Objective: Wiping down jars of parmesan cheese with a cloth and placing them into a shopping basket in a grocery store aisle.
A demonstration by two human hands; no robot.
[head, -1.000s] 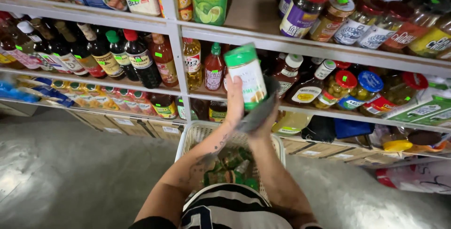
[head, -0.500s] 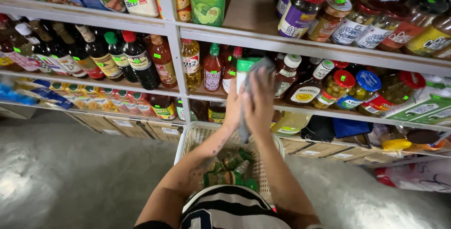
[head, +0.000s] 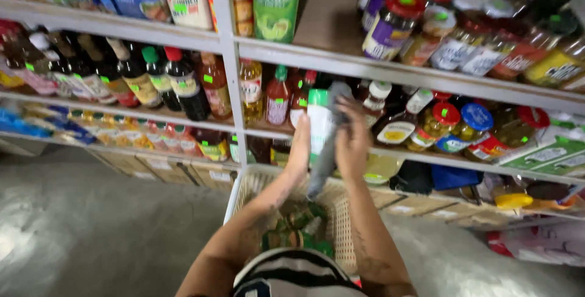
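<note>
A white bottle (head: pixel 318 127) with a green cap is held upright at the front of the middle shelf (head: pixel 183 119), between both hands. The left hand (head: pixel 300 146) lies flat against its left side, fingers pressed together. The right hand (head: pixel 352 141) covers its right side, holding a grey cloth (head: pixel 324 154) against it; that hand's fingers curl over the cloth. Below the hands stands a white basket (head: pixel 344 212) with green cans (head: pixel 292 230). Dark sauce bottles (head: pixel 152 81) stand to the left, jars (head: pixel 448 125) to the right.
</note>
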